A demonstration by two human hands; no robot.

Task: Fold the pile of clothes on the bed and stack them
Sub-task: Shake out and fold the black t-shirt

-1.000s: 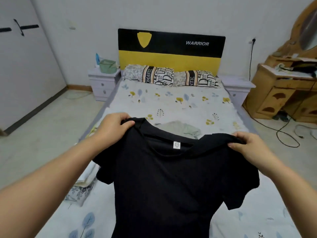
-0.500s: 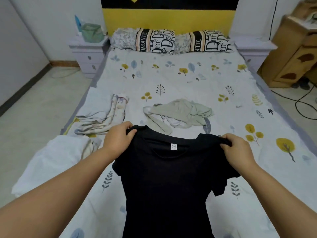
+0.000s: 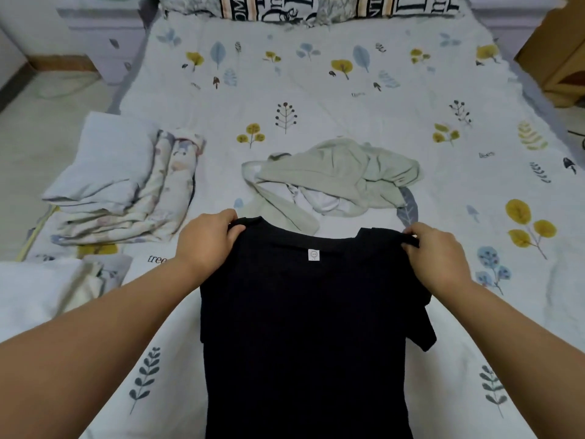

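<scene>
Bed covered by leaf-print sheet; patterned pillows at its head. Black T-shirt held spread over the near end, neck label facing up. Left hand grips one shoulder, fingers curled into the fabric; right hand pinches the other. Crumpled green garment lies just beyond the collar. Folded stack sits left.
</scene>
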